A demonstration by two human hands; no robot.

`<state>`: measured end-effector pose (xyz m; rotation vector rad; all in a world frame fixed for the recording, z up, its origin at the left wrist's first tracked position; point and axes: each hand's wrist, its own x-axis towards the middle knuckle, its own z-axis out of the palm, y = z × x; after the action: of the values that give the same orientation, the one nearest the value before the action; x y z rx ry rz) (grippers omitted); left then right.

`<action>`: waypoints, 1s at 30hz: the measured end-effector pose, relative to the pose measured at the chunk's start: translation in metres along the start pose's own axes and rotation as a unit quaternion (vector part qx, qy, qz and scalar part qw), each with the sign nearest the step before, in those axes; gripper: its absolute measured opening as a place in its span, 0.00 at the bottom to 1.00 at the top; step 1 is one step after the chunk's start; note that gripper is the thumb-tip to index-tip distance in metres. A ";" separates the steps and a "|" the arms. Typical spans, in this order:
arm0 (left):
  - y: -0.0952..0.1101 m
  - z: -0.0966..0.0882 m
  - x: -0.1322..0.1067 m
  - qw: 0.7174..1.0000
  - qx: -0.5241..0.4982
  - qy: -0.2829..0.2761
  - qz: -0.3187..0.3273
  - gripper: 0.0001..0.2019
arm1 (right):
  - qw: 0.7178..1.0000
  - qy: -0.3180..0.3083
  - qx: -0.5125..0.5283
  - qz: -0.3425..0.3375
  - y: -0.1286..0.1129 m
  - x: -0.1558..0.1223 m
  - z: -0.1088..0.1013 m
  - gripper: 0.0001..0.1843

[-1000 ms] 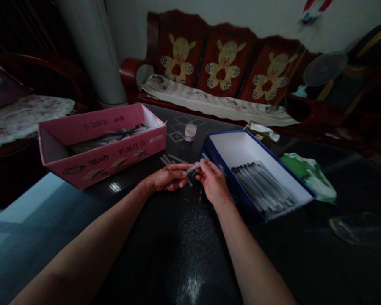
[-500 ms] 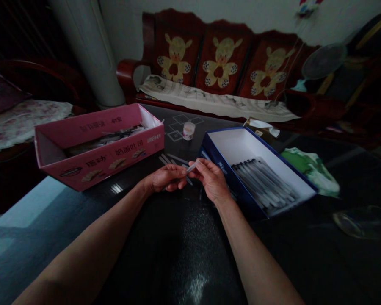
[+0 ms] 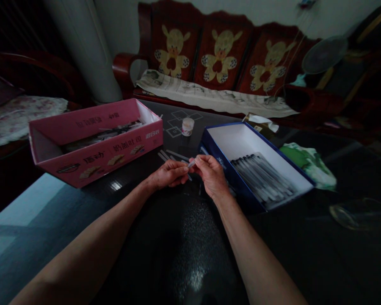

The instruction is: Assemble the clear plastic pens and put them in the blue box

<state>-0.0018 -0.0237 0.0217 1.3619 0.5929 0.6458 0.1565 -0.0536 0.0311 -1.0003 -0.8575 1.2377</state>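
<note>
The near tabletop [image 3: 158, 250] leaves passage — beyond, pink box [image 3: 127, 148], loose tubes [image 3: 177, 155], tub [image 3: 187, 127] and blue box [image 3: 233, 135] obstruct.

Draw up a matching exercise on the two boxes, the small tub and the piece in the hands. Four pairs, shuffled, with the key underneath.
Column one:
1. Pink box
2. Blue box
3. Small tub
4. Slender pale piece

Column two:
A. Held by the left hand and the right hand
B. Stands on the table between the two boxes
C. Holds a row of dark-ended pens
D. Stands to the left of the tub

Pairs: 1-D, 2-C, 3-B, 4-A
</note>
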 end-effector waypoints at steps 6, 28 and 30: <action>0.002 -0.005 0.001 0.998 0.064 -0.012 -0.003 0.16 | 1.000 -0.002 -0.005 -0.010 0.005 -0.002 0.002 0.15; -0.010 -0.037 0.004 0.988 -0.097 0.117 0.029 0.26 | 0.732 -0.108 -0.646 -0.189 -0.066 -0.019 -0.008 0.08; -0.009 -0.036 0.004 0.986 -0.106 0.125 0.029 0.24 | 0.715 -0.053 -0.664 -0.212 -0.088 -0.016 -0.025 0.09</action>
<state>-0.0240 0.0034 0.0083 1.1095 0.6663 0.9105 0.2076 -0.0763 0.1047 -1.6735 -2.0405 0.0787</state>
